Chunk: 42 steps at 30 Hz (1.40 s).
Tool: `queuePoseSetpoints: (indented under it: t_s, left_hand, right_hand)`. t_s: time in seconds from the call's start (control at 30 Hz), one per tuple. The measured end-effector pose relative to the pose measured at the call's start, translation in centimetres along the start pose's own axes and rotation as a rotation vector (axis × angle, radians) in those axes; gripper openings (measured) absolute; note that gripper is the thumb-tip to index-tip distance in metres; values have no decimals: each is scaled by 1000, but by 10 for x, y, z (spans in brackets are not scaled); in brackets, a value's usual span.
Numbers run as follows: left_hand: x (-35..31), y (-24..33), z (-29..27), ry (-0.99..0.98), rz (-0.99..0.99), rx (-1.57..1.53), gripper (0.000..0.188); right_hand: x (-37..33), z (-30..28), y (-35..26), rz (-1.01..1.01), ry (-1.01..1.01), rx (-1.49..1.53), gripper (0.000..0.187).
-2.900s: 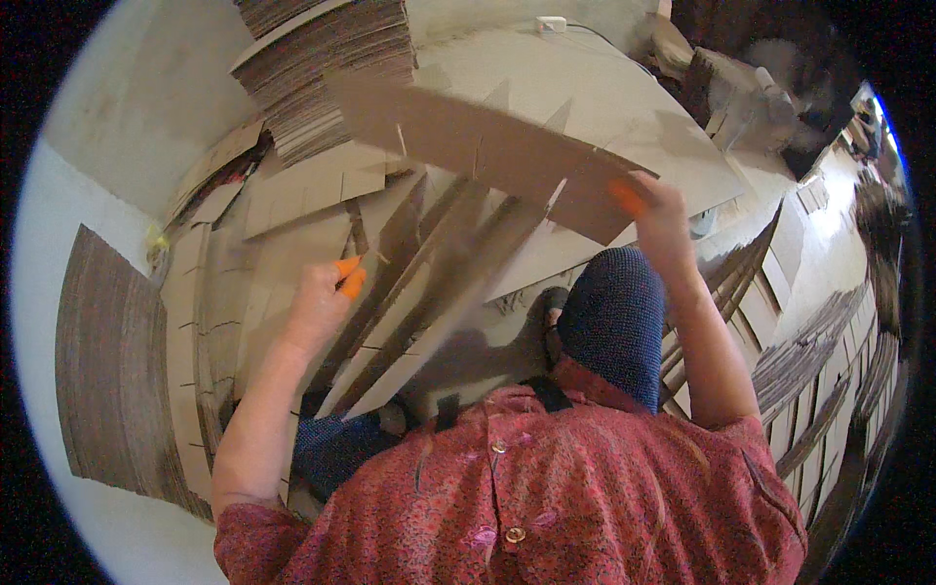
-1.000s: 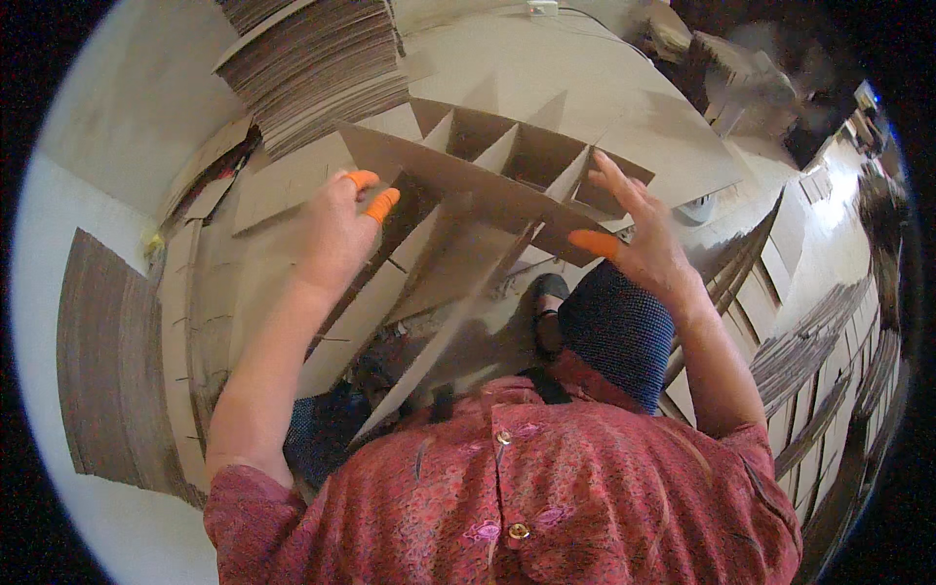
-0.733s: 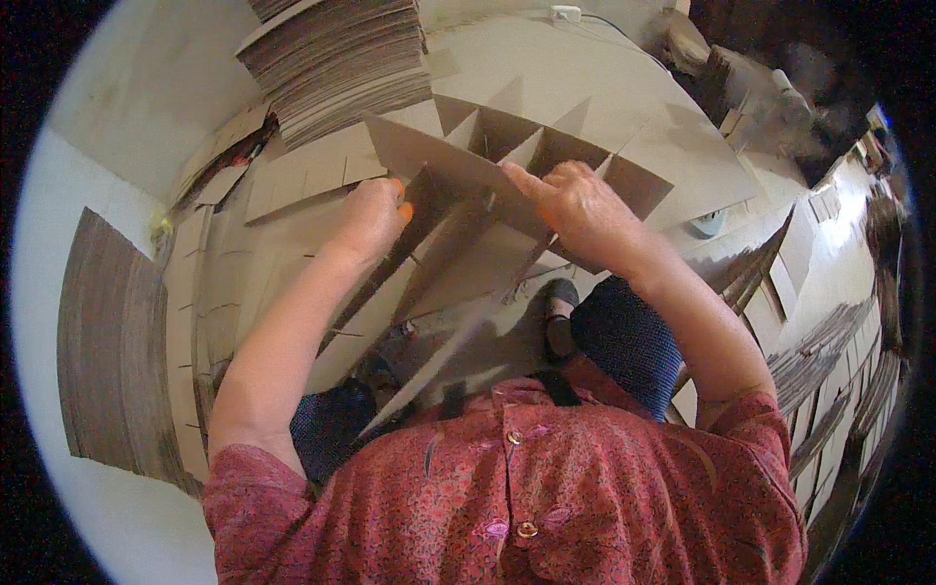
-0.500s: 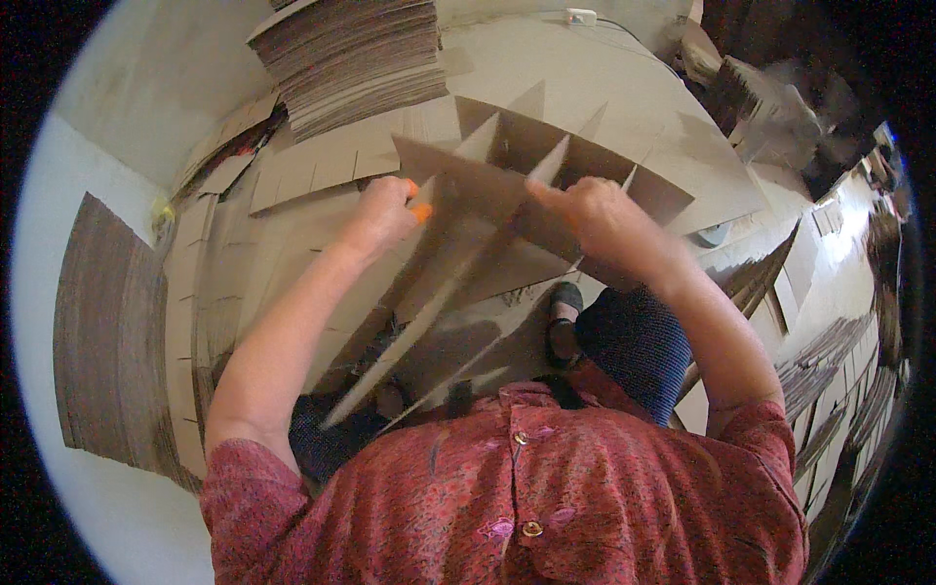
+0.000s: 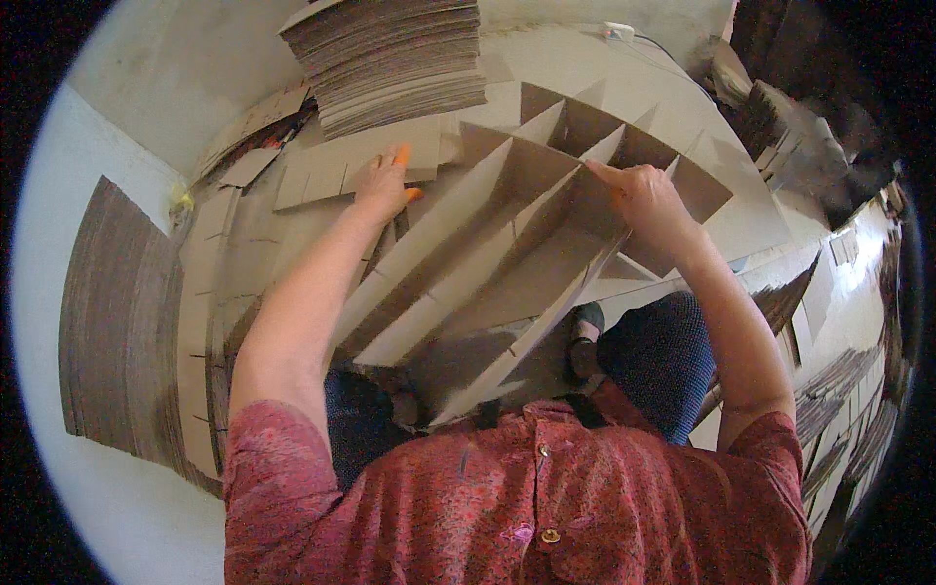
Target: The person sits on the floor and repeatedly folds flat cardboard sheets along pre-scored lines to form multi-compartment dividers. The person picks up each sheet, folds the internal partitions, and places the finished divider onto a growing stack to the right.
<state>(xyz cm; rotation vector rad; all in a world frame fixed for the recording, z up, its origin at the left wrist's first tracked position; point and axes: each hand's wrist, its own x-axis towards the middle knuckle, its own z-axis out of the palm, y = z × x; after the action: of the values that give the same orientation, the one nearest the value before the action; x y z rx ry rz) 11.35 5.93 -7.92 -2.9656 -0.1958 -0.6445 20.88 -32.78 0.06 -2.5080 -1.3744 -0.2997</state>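
Observation:
A partly assembled cardboard divider grid (image 5: 429, 244) of interlocked strips stands in front of me, its long strips reaching back toward my body. My right hand (image 5: 651, 203) is closed on the upper edge of one of its cross strips, index finger stretched along the edge. At the left, my left hand (image 5: 382, 185), with orange coverings on its fingertips, is spread open over a flat slotted cardboard strip (image 5: 317, 178). Whether its fingers touch that strip I cannot tell. The right hand's lower fingers are partly hidden.
A tall stack of cardboard sheets (image 5: 395, 73) rises at the back. Another stack (image 5: 122, 327) leans by the left wall, beside slotted strips (image 5: 195, 341). More cardboard pieces (image 5: 829, 390) lie at the right. A white plug block (image 5: 617, 32) with a cable sits far back.
My left hand has come away from the grid's left part and opened over the flat slotted strip. My right hand still holds the grid. The whole view has shifted slightly.

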Motion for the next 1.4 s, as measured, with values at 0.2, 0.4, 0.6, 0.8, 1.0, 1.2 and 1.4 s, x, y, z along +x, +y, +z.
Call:
queuePoseSetpoints:
  t_s: [0.2,0.4,0.6,0.8,1.0,1.2,1.4]
  left_hand:
    - [36,-25,-7,-134,-289,-169,29]
    - [14,50,-87,273,15,-903,27]
    - [-19,141,-146,252,531,-572,42]
    - [2,71,-142,343,-320,-985,44]
    - [7,41,-115,132,-426,-1310,29]
    - [4,39,-116,-26,-421,-1166,24]
    - [1,37,-97,-25,-367,-1377,27]
  right_hand:
    - [3,9,13,40,242,94,39]
    - [11,-22,-59,309,310,1085,47]
    - [0,-36,-64,471,401,1420,24]
    - [-58,-76,-58,367,442,1065,21]
    - [-91,-60,-67,370,414,838,16]
    - [-109,-51,-66,344,451,737,15]
    - [-119,-57,-69,386,350,741,14]
